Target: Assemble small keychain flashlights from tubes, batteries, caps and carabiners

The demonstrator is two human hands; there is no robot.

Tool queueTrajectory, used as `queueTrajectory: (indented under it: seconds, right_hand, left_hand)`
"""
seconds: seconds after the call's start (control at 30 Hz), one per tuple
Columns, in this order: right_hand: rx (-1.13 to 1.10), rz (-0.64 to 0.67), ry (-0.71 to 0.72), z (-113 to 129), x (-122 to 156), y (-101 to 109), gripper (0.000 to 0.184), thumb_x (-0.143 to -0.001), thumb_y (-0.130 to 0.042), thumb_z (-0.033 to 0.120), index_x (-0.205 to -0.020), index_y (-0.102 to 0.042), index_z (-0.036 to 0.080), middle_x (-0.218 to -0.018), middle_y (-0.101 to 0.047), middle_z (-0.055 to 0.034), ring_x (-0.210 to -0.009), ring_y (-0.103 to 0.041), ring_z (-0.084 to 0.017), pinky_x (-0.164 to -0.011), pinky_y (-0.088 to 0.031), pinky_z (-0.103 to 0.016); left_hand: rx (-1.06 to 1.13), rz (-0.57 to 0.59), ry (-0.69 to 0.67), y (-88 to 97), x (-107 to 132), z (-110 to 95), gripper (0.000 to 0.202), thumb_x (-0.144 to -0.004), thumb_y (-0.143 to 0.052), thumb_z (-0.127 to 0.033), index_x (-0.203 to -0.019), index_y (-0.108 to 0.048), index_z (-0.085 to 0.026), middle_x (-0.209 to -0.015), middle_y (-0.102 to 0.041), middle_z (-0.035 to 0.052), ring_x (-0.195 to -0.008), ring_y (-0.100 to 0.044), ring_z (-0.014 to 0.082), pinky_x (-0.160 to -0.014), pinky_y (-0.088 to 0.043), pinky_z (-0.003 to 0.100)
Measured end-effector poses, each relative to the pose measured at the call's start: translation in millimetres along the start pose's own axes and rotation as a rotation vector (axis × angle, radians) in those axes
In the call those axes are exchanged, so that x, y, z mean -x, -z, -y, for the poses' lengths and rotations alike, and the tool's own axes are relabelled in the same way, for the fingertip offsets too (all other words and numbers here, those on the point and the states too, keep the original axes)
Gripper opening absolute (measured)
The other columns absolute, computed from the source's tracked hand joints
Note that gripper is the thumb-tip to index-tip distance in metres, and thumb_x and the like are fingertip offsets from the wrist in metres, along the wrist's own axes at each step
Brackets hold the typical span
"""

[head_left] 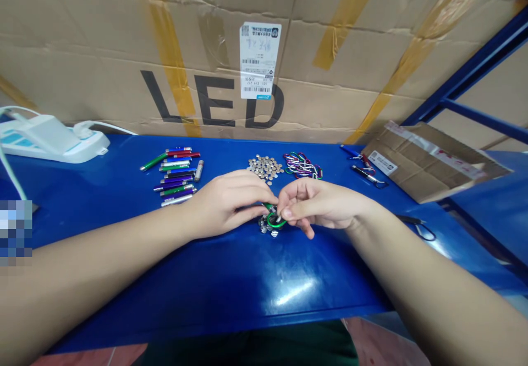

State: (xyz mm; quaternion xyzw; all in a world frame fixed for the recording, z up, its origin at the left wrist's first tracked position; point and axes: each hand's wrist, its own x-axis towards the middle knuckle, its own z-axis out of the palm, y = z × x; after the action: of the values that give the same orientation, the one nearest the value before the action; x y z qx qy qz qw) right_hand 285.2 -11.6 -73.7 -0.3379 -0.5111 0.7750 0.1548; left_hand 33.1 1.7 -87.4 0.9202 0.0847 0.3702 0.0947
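Our right hand (315, 203) pinches a green clip (276, 224) above silvery pieces (264, 227) on the table (198, 300); our left hand (237, 198) curls in beside it, perhaps steadying — its hold we can't tell. Tubes (177, 174) and discs (264, 166) sit grouped, likely for reach.

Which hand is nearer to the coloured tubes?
Left. The left hand is just right of the coloured tubes; the right hand is farther right.

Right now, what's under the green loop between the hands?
Shiny silvery pieces show below the green loop on the blue table. Anything farther under is covered by the loop, left hand and right hand.
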Motion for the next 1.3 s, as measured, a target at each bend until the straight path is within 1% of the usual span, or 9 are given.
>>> queueTrajectory:
  seconds: [0.2,0.3,0.43,0.57,0.73,0.83,0.97,1.13,1.3]
  right_hand:
    - [0.063,0.028,0.056,4,5,-5,0.036,-0.074,-0.095,0.037,-0.089,-0.071,0.014,-0.072,-0.071,0.0028,-0.052,-0.066,-0.007,-0.048,-0.058,-0.018]
    - [0.258,-0.216,0.182,11,13,11,0.036,-0.078,-0.09,0.039,-0.096,-0.069,0.016,-0.073,-0.071,0.0022,-0.053,-0.066,-0.01,-0.052,-0.058,-0.022]
    - [0.752,-0.797,0.2,13,19,46,0.018,-0.084,-0.08,0.027,-0.086,-0.065,0.019,-0.073,-0.071,-0.0013,-0.061,-0.068,-0.015,-0.059,-0.055,-0.027]
    - [0.955,-0.97,0.139,10,18,66,0.007,-0.086,-0.07,0.023,-0.091,-0.066,0.02,-0.084,-0.073,-0.0052,-0.067,-0.068,-0.019,-0.069,-0.054,-0.034]
    - [1.224,-1.221,0.383,10,22,70,0.02,-0.079,-0.076,0.03,-0.094,-0.072,0.018,-0.099,-0.066,-0.0092,-0.069,-0.057,-0.018,-0.081,-0.052,-0.041]
    - [1.069,-1.15,0.449,11,21,64,0.024,-0.083,-0.075,0.04,-0.094,-0.07,0.019,-0.091,-0.067,-0.007,-0.069,-0.055,-0.018,-0.073,-0.049,-0.037]
    - [0.725,-0.787,0.528,9,6,34,0.038,-0.091,-0.07,0.056,-0.093,-0.065,0.019,-0.079,-0.064,-0.0024,-0.063,-0.055,-0.014,-0.065,-0.049,-0.032]
    - [0.465,-0.389,0.405,1,-13,-6,0.057,-0.094,-0.063,0.074,-0.094,-0.066,0.017,-0.078,-0.064,-0.0023,-0.06,-0.06,-0.014,-0.058,-0.054,-0.029]
    - [0.611,-0.369,0.398,1,-7,-9,0.045,-0.1,-0.063,0.062,-0.083,-0.056,0.02,-0.068,-0.058,0.002,-0.059,-0.056,-0.012,-0.06,-0.049,-0.027]
  left_hand:
    - [-0.159,-0.18,0.153,0.6,1,-6,0.013,-0.099,-0.073,-0.021,-0.111,-0.073,-0.016,-0.1,-0.08,0.0072,-0.092,-0.076,0.0165,-0.084,-0.06,0.027]
    - [-0.192,-0.168,0.278,2.7,0,-5,0.012,-0.099,-0.072,-0.022,-0.109,-0.074,-0.015,-0.099,-0.08,0.006,-0.091,-0.075,0.0166,-0.084,-0.059,0.028]
    - [-0.255,-0.165,0.297,11.1,-4,-5,0.011,-0.099,-0.07,-0.024,-0.106,-0.074,-0.017,-0.101,-0.08,0.0058,-0.094,-0.073,0.0194,-0.091,-0.058,0.036]
    - [-0.281,-0.22,0.377,25.1,-10,-6,0.014,-0.098,-0.067,-0.024,-0.107,-0.074,-0.017,-0.103,-0.078,0.007,-0.092,-0.071,0.0193,-0.084,-0.059,0.035]
    - [-0.046,-0.255,0.676,35.8,-6,14,0.023,-0.092,-0.074,-0.029,-0.111,-0.073,-0.016,-0.099,-0.077,0.0088,-0.086,-0.073,0.0204,-0.075,-0.063,0.036]
    - [0.263,-0.266,0.825,35.8,-1,29,0.027,-0.097,-0.071,-0.03,-0.117,-0.069,-0.013,-0.088,-0.076,0.0094,-0.073,-0.072,0.0181,-0.067,-0.064,0.035]
    - [0.469,-0.18,0.875,29.7,-4,25,0.029,-0.097,-0.072,-0.031,-0.119,-0.072,-0.011,-0.094,-0.08,0.0118,-0.074,-0.074,0.0173,-0.069,-0.065,0.035]
    - [0.23,-0.066,0.65,21.5,-11,-2,0.025,-0.094,-0.076,-0.033,-0.113,-0.078,-0.017,-0.104,-0.081,0.0086,-0.093,-0.076,0.021,-0.085,-0.064,0.036]
    - [-0.122,0.05,0.299,21.2,-7,-5,0.021,-0.101,-0.068,-0.021,-0.12,-0.077,-0.019,-0.109,-0.077,0.0078,-0.101,-0.073,0.0195,-0.092,-0.059,0.033]
